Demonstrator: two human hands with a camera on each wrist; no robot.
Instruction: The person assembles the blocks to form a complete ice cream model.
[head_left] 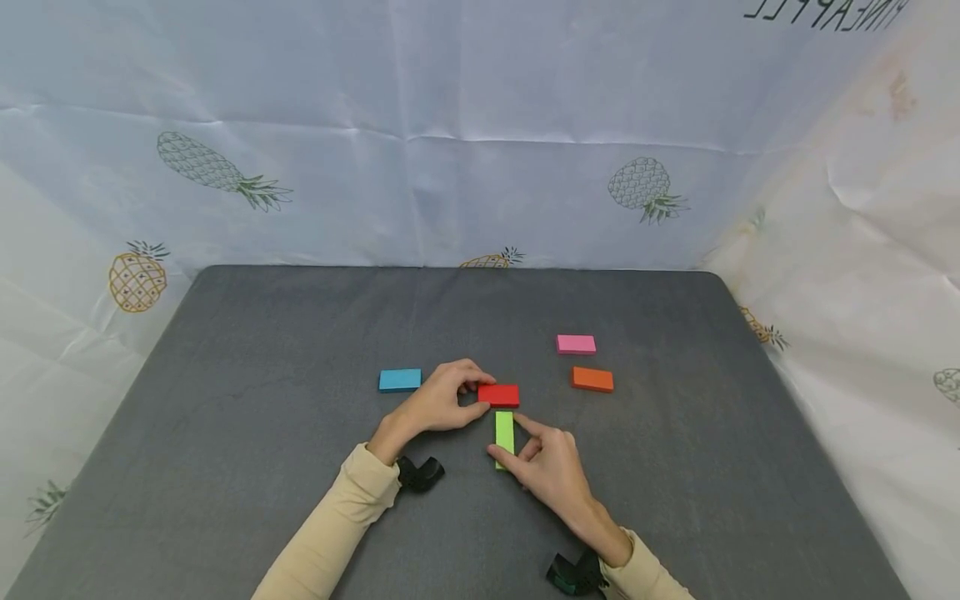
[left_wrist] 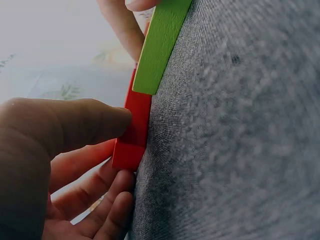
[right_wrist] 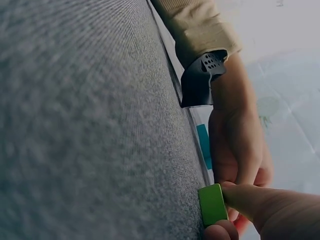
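Note:
My left hand (head_left: 446,398) holds a red block (head_left: 501,396) by its left end, thumb on the near side and fingers on the far side. The block lies flat, its long side running left to right. Just nearer to me, a light green block (head_left: 504,433) lies lengthwise away from me, its far end close to the red block's near side. My right hand (head_left: 552,467) pinches the green block between thumb and fingers. In the left wrist view the green block (left_wrist: 161,50) overlaps the red one. The right wrist view shows the green block's end face (right_wrist: 212,205).
A blue block (head_left: 400,380) lies left of the left hand. To the right are an orange block (head_left: 592,379) and, behind it, a pink block (head_left: 576,344). All rest on a dark grey tabletop (head_left: 300,333), with a pineapple-print curtain (head_left: 495,192) behind.

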